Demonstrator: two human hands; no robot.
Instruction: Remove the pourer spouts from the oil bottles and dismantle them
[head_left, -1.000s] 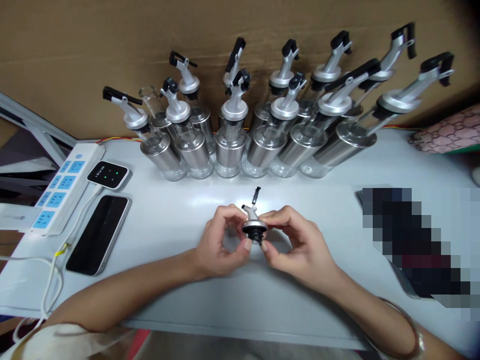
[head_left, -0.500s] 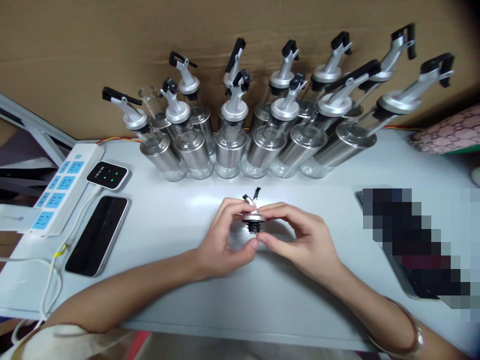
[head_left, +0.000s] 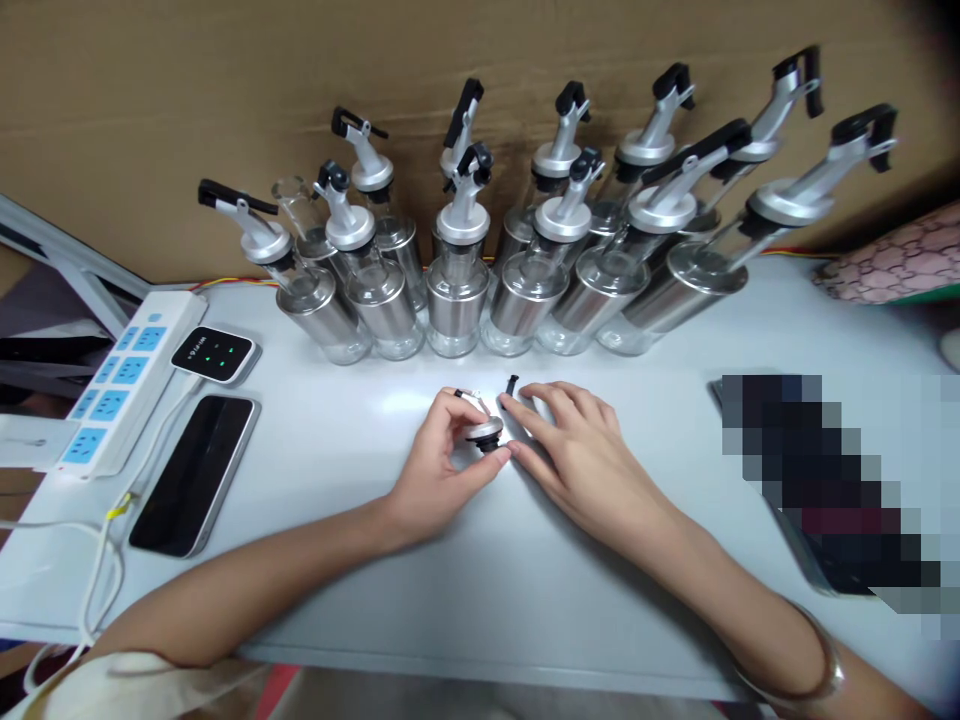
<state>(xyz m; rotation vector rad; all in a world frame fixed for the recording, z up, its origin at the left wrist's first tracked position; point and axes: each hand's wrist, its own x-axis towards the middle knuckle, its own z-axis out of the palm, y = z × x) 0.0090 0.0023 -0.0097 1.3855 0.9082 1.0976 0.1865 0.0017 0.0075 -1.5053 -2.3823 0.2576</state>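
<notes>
In front of the row of bottles (head_left: 459, 310), my left hand (head_left: 427, 465) pinches a silver pourer (head_left: 484, 429), its long axis slanting: spout (head_left: 483, 404) toward the bottles and left, black plug (head_left: 490, 445) toward me. My right hand (head_left: 600, 465), fingers spread, has its index fingertip (head_left: 508, 404) at a black lever (head_left: 512, 384) pointing bottle-ward.

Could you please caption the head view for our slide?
Left hand holds pourer stopper; right hand beside small black part.

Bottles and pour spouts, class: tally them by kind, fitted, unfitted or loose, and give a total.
Bottles with spouts fitted: 11
Bottle without a spout: 1
Loose spout, held in the left hand: 1
Total: 13
</notes>
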